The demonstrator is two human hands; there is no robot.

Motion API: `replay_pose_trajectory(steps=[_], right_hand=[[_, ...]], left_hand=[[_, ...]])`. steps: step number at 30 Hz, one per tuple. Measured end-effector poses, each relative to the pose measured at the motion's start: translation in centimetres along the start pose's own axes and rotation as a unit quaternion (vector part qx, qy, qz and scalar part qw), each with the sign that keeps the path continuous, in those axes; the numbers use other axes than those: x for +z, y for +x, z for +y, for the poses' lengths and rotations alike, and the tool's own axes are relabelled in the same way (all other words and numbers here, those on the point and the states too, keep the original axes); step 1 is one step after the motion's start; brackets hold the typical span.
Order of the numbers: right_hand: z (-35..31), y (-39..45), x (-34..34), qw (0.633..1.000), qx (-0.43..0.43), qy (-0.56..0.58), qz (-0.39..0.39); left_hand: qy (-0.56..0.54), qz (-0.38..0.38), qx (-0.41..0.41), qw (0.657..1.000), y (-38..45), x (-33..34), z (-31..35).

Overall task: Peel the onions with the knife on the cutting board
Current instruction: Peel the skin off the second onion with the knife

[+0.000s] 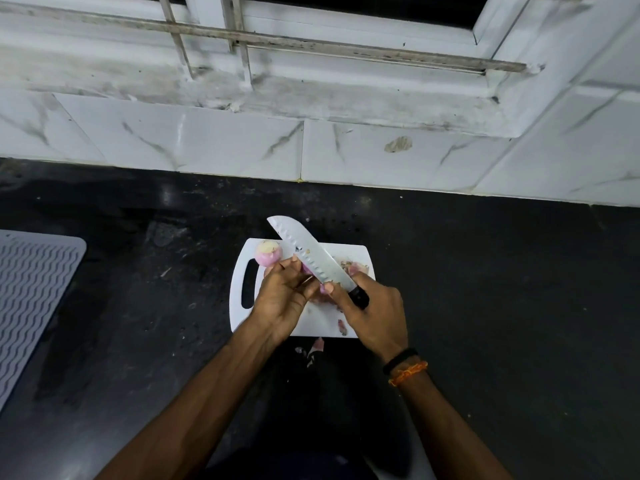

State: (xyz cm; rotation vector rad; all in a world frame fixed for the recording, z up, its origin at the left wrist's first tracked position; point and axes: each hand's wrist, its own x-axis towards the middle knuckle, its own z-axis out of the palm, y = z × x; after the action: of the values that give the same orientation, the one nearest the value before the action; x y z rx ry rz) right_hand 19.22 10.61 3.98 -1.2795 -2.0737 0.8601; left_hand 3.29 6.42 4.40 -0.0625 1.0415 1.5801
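The right hand [372, 311] grips the knife [310, 258] (blade slanting away-left) above the cutting board [360, 252]; the left hand [282, 294] pinches a mostly hidden onion [308, 270] under it.

home kitchen | black counter [485, 271] | tiled wall [242, 143] | cutting board [360, 252]

Your work surface: a black, glossy stone countertop [485, 289], speckled and scuffed, backed by a white marble-look tiled wall.

Directly on it you have:
- a white rectangular plastic cutting board with a slot handle [242, 271], lying flat near the middle;
- a grey ribbed mat with a wavy pattern [31, 299], well apart to the left of the board;
- pink onion-skin scraps [317, 345], just beside the board's near edge.
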Motion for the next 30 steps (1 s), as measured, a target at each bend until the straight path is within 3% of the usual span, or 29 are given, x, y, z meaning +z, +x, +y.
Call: replay_pose_trajectory(steps=[6,11,20,30], right_hand=[[0.0,0.5,-0.9,0.996,0.083,0.044,-0.006],[0.5,1.4,-0.8,0.995,0.089,0.037,-0.034],[-0.8,2.2,-0.6,0.996,0.066,0.024,-0.051],[-0.7,2.1,0.0,0.996,0.052,0.002,-0.067]], left_hand=[[-0.048,-0.029,-0.042,0.998,-0.1,-0.3,0.4],[-0.111,-0.032,-0.06,0.992,0.2,-0.7,0.2],[-0.045,-0.065,-0.012,0.997,0.1,-0.8,0.1],[-0.028,-0.076,-0.024,0.996,0.0,-1.3,-0.1]])
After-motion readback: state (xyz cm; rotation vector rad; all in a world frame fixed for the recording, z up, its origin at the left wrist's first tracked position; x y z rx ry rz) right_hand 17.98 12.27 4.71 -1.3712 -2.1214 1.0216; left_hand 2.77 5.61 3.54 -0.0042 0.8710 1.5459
